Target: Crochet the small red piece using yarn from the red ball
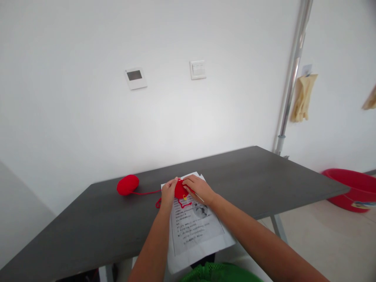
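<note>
A small piece of red crochet [179,190] is held between my two hands, above a printed sheet. My left hand [169,192] pinches its left edge, with the yarn running past the fingers. Closed around a thin crochet hook [200,198], my right hand [199,188] meets the piece from the right; the hook's pale end sticks out below the palm, and its tip is hidden. A yellow stitch marker [185,197] hangs at the lower edge of the red work. From the left hand, a strand leads left to a ball of red yarn [128,185] on the table.
The printed paper sheet [199,233] overhangs the near edge of the dark grey table [243,180]. Something green [220,273] is below it. Behind stands a white wall with a switch [198,69]. A red basin [352,186] is on the floor at right.
</note>
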The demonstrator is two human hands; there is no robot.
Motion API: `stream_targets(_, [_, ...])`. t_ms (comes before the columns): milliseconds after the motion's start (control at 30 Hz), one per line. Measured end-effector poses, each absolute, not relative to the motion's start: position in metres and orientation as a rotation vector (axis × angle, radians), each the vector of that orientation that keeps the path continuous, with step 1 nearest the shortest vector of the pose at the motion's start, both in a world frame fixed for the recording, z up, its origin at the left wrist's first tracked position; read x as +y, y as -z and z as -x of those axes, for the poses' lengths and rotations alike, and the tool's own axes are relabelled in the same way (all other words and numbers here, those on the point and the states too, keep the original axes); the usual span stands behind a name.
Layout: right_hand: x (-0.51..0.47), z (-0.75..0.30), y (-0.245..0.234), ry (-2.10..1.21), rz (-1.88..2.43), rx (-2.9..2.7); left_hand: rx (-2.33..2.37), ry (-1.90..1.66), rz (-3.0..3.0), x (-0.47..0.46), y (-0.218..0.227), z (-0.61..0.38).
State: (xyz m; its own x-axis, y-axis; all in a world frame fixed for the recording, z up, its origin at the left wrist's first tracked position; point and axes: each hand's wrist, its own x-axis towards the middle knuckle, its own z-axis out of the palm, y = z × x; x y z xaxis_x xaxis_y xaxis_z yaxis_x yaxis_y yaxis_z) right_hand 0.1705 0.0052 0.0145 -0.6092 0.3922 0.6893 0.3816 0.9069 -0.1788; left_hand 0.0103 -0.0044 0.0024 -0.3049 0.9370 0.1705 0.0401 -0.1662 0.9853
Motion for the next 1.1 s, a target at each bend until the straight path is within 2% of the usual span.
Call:
stream_targets(300, [0.0049,-0.1656,-0.0095,0.047,0.563,-2.344,1.518,-1.573,-1.585,-0.0022,0.0010,-0.0120])
stream_targets(767, [0.0004,-0.1644,-0.0112,-0.017,0.652,-2.275,1.558,-1.484,-1.612,-0.0039,-0.0018,-0.0130])
stream_targets(1100, [0.0001,-0.1635,-0.0109,-0.006,0.637,-2.304,1.626,-1.555,-1.587,-0.0050,-0.0042,-0.0134])
